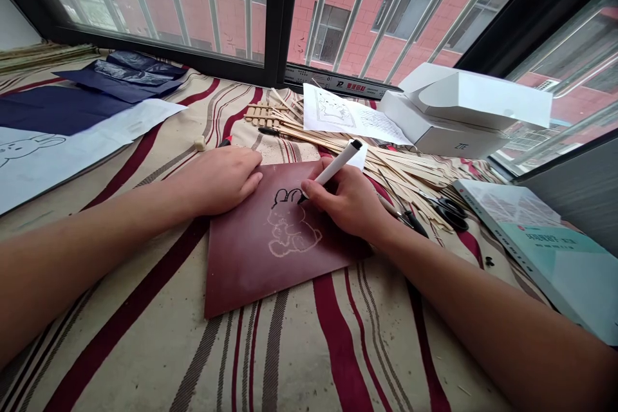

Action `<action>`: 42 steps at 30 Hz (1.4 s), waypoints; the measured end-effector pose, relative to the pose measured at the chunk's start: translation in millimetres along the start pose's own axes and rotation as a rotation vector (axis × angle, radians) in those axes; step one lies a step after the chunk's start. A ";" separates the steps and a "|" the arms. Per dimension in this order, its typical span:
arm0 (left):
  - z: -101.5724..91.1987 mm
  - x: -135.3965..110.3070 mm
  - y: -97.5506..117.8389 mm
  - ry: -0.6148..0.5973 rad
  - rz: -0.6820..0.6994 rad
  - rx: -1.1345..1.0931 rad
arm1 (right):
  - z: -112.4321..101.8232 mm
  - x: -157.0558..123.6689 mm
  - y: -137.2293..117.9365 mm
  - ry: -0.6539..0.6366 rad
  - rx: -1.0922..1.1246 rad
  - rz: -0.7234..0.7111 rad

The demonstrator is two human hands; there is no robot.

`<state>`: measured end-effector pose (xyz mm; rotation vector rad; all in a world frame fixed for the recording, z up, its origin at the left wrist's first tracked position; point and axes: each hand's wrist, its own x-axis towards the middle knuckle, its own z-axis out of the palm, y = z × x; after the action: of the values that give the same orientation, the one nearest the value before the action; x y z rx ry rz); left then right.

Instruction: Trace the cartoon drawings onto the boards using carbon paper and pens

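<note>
A dark red-brown board (pixel 241 257) lies on the striped cloth. On it is a pale outline of a cartoon animal (pixel 290 232), with black strokes over the ears at its top. My right hand (pixel 347 199) grips a white marker pen (pixel 340 161), its black end pointing up. The pen's tip touches the board beside the ears. My left hand (pixel 229 177) rests on the board's upper left corner, fingers together and lying fairly flat, holding nothing. A small pale block (pixel 199 143) sits just beyond that hand.
Thin wooden strips (pixel 405 174) spread behind the board, with black-handled scissors (pixel 451 211) among them. A printed sheet (pixel 347 114) leans by a white box (pixel 458 122). At right is a book (pixel 545 238); at left lie a drawing sheet (pixel 96 148) and dark blue sheets (pixel 58 106). Windows border the back.
</note>
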<state>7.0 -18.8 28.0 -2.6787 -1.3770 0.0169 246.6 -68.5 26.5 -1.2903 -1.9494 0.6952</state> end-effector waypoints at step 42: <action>0.5 1.4 1.2 -0.013 -0.026 -0.040 | -3.5 -1.9 -4.5 -0.152 0.035 -0.081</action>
<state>8.8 -18.4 27.5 -2.6967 -1.4313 0.0044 247.3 -71.7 31.6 -1.1604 -2.0887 0.8033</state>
